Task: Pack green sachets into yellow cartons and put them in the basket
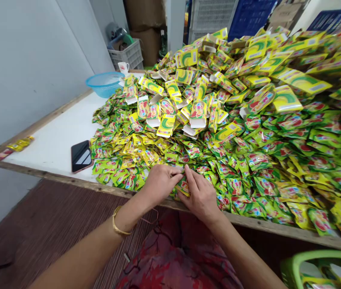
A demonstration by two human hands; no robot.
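My left hand [161, 185] and my right hand [203, 196] meet at the front edge of the table. Between them is a small yellow-and-green pack [183, 186] with red print, partly covered by my fingers. Whether it is a box or a sachet I cannot tell. The left thumb and fingers pinch its upper end, while the right thumb and fingers close around its side. Shiny green sachets [233, 186] with red fruit pictures lie around both hands. Yellow sachets [149, 155] are mixed in. Behind them, small yellow cartons [198, 110] are heaped, several with flaps open.
A phone [81, 156] lies on the white tabletop [53, 132] at left, near a blue plastic basket [104, 82]. Yellow packets [21, 143] rest by the left wooden rim. A green basket [293, 265] stands low at right. Crates [212, 18] are stacked behind the heap.
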